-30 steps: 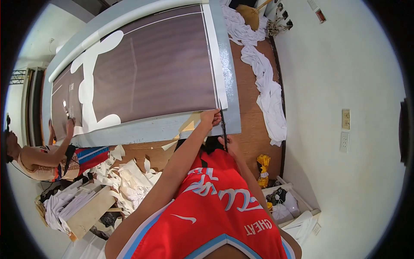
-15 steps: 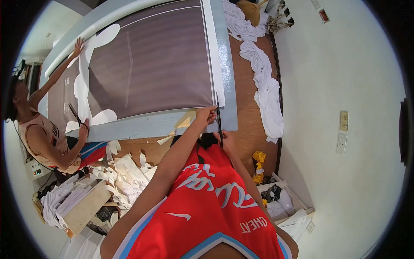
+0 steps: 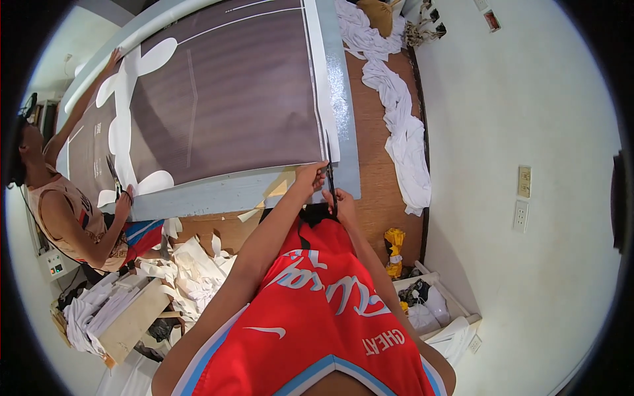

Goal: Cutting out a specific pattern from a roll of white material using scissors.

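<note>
My left hand (image 3: pixel 310 177) pinches the bottom right edge of a large printed sheet (image 3: pixel 224 99), dark grey-brown with white borders and white cloud-like shapes, lying on a light blue-grey table (image 3: pixel 218 195). My right hand (image 3: pixel 339 204) grips long black scissors (image 3: pixel 331 181) just below that corner, their blades pointing up along the sheet's white right margin.
A co-worker (image 3: pixel 69 218) at left holds scissors (image 3: pixel 113 177) and reaches toward a long white roll (image 3: pixel 155 16). White scraps (image 3: pixel 201 270) and a wooden box (image 3: pixel 132 317) lie below the table. White fabric (image 3: pixel 403 152) runs along the floor beside the right wall (image 3: pixel 528 119).
The co-worker has leaned up over the table, stretching an arm to the roll at the back. My hands and scissors stay at the sheet's corner, shifted slightly in the picture.
</note>
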Demonstrator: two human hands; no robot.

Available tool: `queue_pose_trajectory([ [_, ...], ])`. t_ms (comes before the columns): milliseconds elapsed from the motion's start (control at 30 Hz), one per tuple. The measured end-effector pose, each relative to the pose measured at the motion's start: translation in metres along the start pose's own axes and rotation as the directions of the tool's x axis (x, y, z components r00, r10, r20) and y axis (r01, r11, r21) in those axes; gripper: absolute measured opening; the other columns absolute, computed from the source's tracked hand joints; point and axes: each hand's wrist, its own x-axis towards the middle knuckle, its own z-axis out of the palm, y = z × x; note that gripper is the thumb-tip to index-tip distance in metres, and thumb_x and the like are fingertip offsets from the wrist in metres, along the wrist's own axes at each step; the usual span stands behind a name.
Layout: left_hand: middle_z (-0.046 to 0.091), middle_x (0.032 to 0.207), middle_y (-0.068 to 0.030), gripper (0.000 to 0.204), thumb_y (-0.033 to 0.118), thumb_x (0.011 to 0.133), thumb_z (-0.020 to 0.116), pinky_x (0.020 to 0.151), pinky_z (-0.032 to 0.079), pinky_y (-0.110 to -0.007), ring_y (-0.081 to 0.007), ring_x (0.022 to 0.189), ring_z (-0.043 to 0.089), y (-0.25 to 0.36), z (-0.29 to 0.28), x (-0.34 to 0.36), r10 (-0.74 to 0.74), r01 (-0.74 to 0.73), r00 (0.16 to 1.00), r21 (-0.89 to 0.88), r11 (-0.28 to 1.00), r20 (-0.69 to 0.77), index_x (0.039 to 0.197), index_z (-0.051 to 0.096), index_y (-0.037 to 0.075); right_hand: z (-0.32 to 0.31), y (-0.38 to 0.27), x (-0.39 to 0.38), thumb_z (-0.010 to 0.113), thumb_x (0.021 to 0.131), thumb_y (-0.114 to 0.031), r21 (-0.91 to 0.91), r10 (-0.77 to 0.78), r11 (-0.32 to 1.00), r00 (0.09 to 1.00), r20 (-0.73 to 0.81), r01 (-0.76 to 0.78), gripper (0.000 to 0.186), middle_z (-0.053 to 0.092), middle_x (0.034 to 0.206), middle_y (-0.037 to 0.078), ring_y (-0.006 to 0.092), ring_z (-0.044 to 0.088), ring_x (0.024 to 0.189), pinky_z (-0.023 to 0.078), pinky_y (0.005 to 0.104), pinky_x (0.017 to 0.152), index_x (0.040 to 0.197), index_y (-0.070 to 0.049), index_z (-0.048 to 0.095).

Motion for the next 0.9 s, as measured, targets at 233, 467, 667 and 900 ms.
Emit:
queue_pose_trajectory([
  [233, 0.053, 0.055, -0.0017, 0.036, 0.027, 0.071, 0.081, 0.038, 0.04, -0.024, -0.0107, 0.043, 0.049, 0.003, -0.002, 0.0, -0.029, 0.028, 0.999, 0.028, 0.999, 0.036, 0.062, 0.049, 0.013, -0.005, 0.004, 0.016, 0.07, 0.085, -0.036, -0.013, -0.023, 1.0, 0.999, 0.034, 0.023, 0.037, 0.047, 0.054, -0.004, 0.0059, 0.044, 0.045, 0.034, 0.021, 0.043, 0.068, -0.01, 0.05],
  [467, 0.052, 0.056, -0.0019, 0.039, 0.028, 0.073, 0.08, 0.039, 0.037, -0.026, -0.0118, 0.042, 0.046, 0.003, -0.002, -0.004, 0.041, -0.042, 0.998, 0.029, 0.999, 0.046, 0.061, 0.045, 0.014, -0.002, 0.0, 0.024, 0.074, 0.082, -0.035, -0.002, -0.027, 1.0, 1.0, 0.004, 0.027, 0.039, 0.046, 0.054, -0.004, 0.0052, 0.041, 0.046, 0.029, 0.0225, 0.042, 0.067, -0.008, 0.051],
  [667, 0.051, 0.056, -0.0005, 0.036, 0.027, 0.074, 0.079, 0.039, 0.036, -0.024, -0.0115, 0.044, 0.046, 0.0, -0.003, -0.009, 0.04, -0.043, 0.997, 0.049, 0.998, 0.062, 0.062, 0.047, 0.014, -0.001, -0.003, 0.025, 0.07, 0.086, -0.029, -0.146, -0.061, 0.988, 0.998, -0.022, 0.058, 0.035, 0.047, 0.053, -0.003, 0.0067, 0.044, 0.044, 0.033, 0.0232, 0.041, 0.065, -0.009, 0.05],
  [900, 0.047, 0.056, 0.0027, 0.026, 0.024, 0.075, 0.078, 0.039, 0.037, -0.024, -0.0089, 0.044, 0.046, 0.011, 0.003, -0.026, 0.111, -0.111, 0.993, -0.019, 0.994, 0.031, 0.068, 0.056, 0.012, 0.002, -0.006, 0.03, 0.069, 0.087, -0.03, -0.098, -0.033, 0.995, 0.999, -0.022, 0.031, 0.035, 0.047, 0.052, -0.003, 0.0064, 0.043, 0.043, 0.032, 0.0229, 0.04, 0.065, -0.008, 0.052],
])
